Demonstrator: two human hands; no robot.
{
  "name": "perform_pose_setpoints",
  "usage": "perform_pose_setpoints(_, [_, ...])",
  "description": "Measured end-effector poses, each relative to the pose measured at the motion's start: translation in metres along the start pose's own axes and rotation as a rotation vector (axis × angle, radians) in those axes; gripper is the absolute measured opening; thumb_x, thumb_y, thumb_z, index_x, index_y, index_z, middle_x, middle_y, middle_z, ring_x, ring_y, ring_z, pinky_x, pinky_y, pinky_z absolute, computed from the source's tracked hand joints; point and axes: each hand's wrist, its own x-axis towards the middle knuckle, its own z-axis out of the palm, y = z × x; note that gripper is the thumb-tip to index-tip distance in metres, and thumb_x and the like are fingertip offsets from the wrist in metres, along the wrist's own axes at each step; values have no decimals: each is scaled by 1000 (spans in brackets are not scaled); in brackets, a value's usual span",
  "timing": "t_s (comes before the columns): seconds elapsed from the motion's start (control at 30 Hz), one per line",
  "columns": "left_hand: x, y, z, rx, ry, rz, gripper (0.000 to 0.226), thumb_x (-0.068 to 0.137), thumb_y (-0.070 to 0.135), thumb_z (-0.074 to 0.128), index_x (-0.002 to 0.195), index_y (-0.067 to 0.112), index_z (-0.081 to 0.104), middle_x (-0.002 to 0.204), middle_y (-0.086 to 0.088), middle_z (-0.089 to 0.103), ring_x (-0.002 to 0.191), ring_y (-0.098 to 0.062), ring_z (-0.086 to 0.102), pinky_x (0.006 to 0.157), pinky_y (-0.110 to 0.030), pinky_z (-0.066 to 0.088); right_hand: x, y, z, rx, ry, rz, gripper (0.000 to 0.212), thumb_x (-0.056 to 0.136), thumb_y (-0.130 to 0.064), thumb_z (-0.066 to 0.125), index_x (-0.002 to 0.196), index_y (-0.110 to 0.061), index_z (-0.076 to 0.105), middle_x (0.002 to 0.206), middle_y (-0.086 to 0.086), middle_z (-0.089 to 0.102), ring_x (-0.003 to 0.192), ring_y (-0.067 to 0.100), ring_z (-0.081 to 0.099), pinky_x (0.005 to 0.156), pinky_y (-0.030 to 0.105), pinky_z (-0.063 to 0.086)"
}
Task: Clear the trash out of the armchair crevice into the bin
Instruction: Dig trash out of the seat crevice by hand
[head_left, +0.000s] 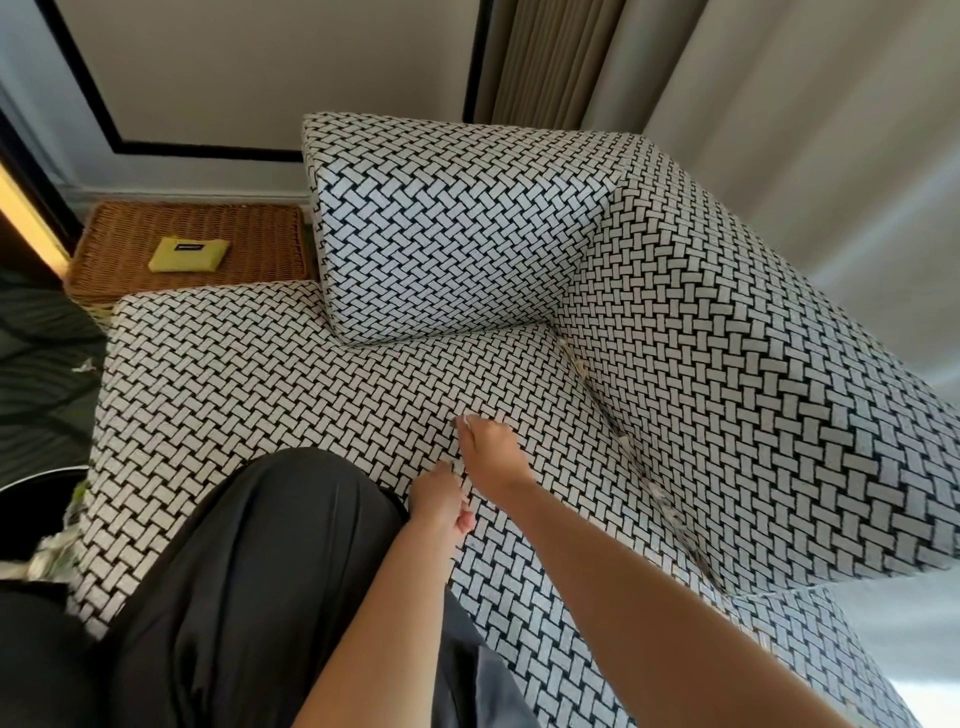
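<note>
At the left edge, low down, the bin (31, 499) shows as a dark round mouth with a pale rim, cut off by the frame. Its inside is black and its contents cannot be made out. Crumpled pale and green litter (52, 558) sits at its near side; whether this is in the bin or beside it is unclear. In the upper left, a square brown wicker basket (249, 228) has a flat woven top, and on it lies a soft yellow-green pouch (188, 254) with a small dark label.

The armchair (260, 374) is blocky, covered in a coarse black-and-white basket-weave fabric. The crevice (602, 405) runs diagonally between seat and arm, right of centre. Trash (579, 366) pokes out of it as small pale shreds at several spots down its length; the lower ones are blurred.

At centre frame the two hands are close together over the seat. The right hand (491, 452) pinches a small white scrap (464, 421) at its fingertips. The left hand (441, 501) is just below it with fingers curled, and whether it holds anything cannot be told. A knee (249, 571) in smooth black cloth rests on the seat. Pleated grey curtain (779, 104) fills the upper right.
</note>
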Motion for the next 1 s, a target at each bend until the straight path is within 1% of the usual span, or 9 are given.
perform_pose_setpoints(0.1, [0, -3, -4, -76, -2, 5, 40, 99, 37, 36, 96, 2, 55, 60, -4, 42, 48, -13, 38, 39, -22, 34, -3, -10, 5, 22, -44, -23, 32, 101, -24, 31, 83, -9, 54, 62, 1, 48, 52, 11, 44, 46, 19, 34])
perform_pose_setpoints(0.17, [1, -3, -5, -103, -20, 10, 54, 94, 53, 37, 81, 3, 54, 53, -4, 45, 41, -13, 41, 38, -21, 35, -3, -14, 8, 22, -48, -37, 31, 101, -25, 33, 79, -12, 51, 65, 2, 53, 58, 15, 52, 53, 23, 45])
perform_pose_setpoints(0.23, [1, -1, -6, -139, -43, -9, 59, 89, 61, 40, 77, 4, 54, 49, -4, 46, 35, -12, 42, 36, -18, 35, -3, -17, 9, 22, -48, -44, 31, 100, -26, 33, 80, -12, 52, 69, 3, 55, 63, 17, 55, 59, 28, 50])
perform_pose_setpoints(0.4, [2, 6, -9, -182, -87, -3, 59, 90, 56, 43, 100, 1, 60, 65, -7, 55, 53, -15, 50, 45, -22, 42, 0, -18, 5, 29, -67, -37, 30, 101, -25, 32, 92, -7, 54, 75, 9, 59, 68, 24, 59, 64, 36, 54])
perform_pose_setpoints(0.57, [10, 22, -12, -116, 11, 31, 48, 94, 43, 44, 116, 1, 53, 71, -5, 46, 58, -14, 44, 41, -23, 40, 6, -18, -2, -57, -13, 4, 27, 101, -23, 31, 101, -5, 51, 69, 3, 51, 55, 14, 46, 46, 22, 33])
perform_pose_setpoints(0.8, [7, 24, -14, -62, 76, 27, 40, 92, 33, 47, 119, 3, 51, 72, -6, 41, 61, -16, 41, 49, -28, 41, 21, -16, -5, -196, 60, 6, 24, 100, -19, 35, 105, -8, 56, 93, 8, 59, 67, 17, 52, 46, 19, 32])
perform_pose_setpoints(0.87, [8, 24, -14, -54, 75, 32, 39, 94, 32, 44, 118, 3, 51, 72, -6, 42, 61, -16, 41, 48, -27, 41, 22, -13, -11, -219, 63, 37, 24, 99, -16, 37, 112, -8, 55, 101, 10, 59, 68, 17, 53, 49, 22, 41])
perform_pose_setpoints(0.93, [8, 23, -14, -41, 79, 44, 40, 95, 33, 42, 118, 2, 50, 73, -7, 43, 61, -16, 42, 50, -26, 42, 16, -6, -17, -288, 38, 64, 24, 98, -15, 40, 118, -8, 52, 109, 9, 55, 72, 17, 54, 62, 26, 51])
perform_pose_setpoints(1.0, [8, 22, -14, -46, 81, 42, 42, 96, 36, 41, 119, 1, 50, 73, -7, 43, 61, -16, 42, 50, -26, 43, 4, 8, -16, -381, 4, 63, 25, 97, -19, 42, 120, -12, 49, 115, 7, 50, 84, 17, 53, 74, 27, 52])
